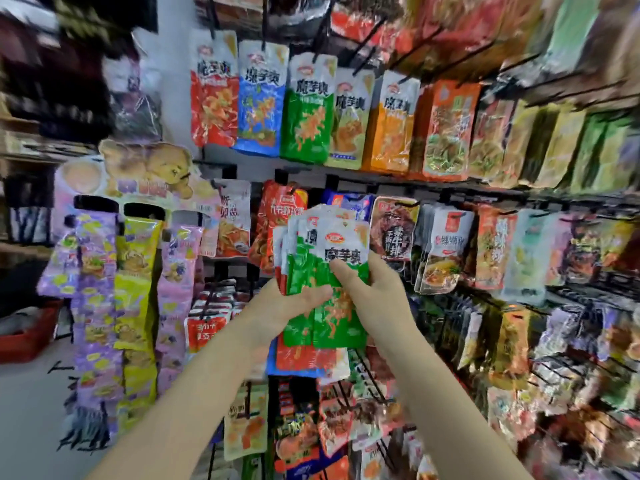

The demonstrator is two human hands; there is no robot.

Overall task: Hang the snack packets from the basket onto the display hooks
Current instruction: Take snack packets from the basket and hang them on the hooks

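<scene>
Hands: two, both raised in front of the display, both sitting on one fanned bunch of snack packets point(323, 271).
Left hand point(294, 303): its grip is closing round the bunch from the left, thumb lying across the green fronts, fingers hidden behind.
Right hand point(372, 296): its grip is pinching the front packet point(341, 282), thumb pressing on its face, fingers curling behind its right edge.
Packets in hand: at least four white tops are showing in the fan, exact count unclear; the fronts are green and white, with red and blue bottoms poking out below.
Top row point(304, 105): five same-brand packet stacks are hanging on black hooks point(265, 19): red, blue, green, pale green, orange. The green stack point(306, 109) is matching the held packets.
Left strips point(135, 306): three snack strips are hanging down, purple, yellow, pink.
Basket point(24, 336): one red basket is sitting on the floor far left, blurred, well apart from the hands.
</scene>
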